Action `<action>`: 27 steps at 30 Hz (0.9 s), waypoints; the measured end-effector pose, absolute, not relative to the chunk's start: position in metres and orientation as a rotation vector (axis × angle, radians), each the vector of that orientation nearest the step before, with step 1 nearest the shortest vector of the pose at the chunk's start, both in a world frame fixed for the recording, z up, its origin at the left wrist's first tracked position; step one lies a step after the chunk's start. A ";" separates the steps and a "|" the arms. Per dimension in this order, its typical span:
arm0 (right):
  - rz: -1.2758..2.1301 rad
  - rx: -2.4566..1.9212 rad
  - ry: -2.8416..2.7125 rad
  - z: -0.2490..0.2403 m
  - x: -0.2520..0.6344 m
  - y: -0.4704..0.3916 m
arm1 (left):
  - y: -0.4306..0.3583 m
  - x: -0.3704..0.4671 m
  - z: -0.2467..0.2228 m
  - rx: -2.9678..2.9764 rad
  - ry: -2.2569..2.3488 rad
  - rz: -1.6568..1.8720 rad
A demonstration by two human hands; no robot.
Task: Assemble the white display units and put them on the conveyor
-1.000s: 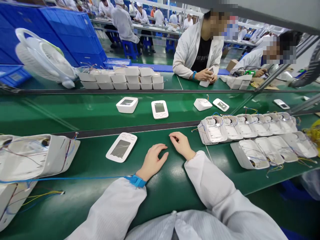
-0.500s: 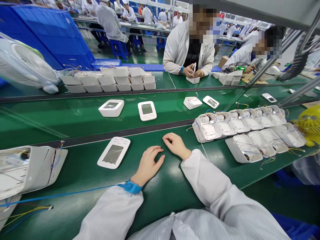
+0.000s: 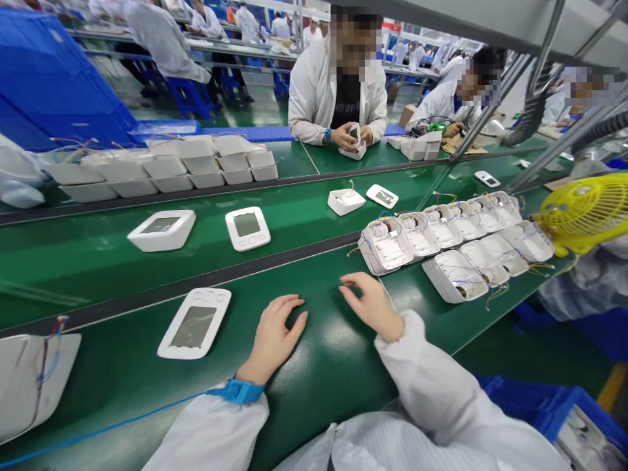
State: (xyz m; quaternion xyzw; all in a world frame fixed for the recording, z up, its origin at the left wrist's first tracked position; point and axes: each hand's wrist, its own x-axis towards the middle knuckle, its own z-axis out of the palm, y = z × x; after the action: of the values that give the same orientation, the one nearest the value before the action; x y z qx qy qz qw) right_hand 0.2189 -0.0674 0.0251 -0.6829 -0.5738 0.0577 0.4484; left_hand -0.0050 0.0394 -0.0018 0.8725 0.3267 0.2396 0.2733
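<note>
White housing point(image 3: 36, 386) left of screen panel point(image 3: 193, 324): cut by left edge. White fan point(image 3: 19, 167) beyond panel, far left: cut, blurred. Yellow fan point(image 3: 586, 209), blue crate point(image 3: 520, 400) right of panel: cut by right edge; crate contents unclear.

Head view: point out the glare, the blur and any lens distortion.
In the head view, a pale glare lies on the bench near the left hand and right hand, which both look fairly sharp; in the head view, the white fan is smeared and cut off at the left edge; also in the head view, wide-angle stretch seems to grow towards the sides.
</note>
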 end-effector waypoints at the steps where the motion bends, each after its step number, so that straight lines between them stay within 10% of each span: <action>1: 0.064 -1.739 -1.375 0.030 0.233 -0.091 | 0.039 -0.005 -0.002 2.345 0.883 0.646; 7: -0.819 -2.549 -1.052 0.041 0.330 -0.217 | 0.040 -0.003 -0.003 2.357 0.885 0.648; 27: 0.063 -2.016 -1.898 0.094 0.246 -0.228 | 0.039 -0.005 0.000 2.238 0.888 0.738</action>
State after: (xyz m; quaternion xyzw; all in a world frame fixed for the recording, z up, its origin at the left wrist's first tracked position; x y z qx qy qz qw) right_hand 0.2461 -0.2283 0.0938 -0.7153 -0.6736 0.0223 0.1850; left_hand -0.0049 0.0388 0.0001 0.8460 0.3356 0.2789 0.3065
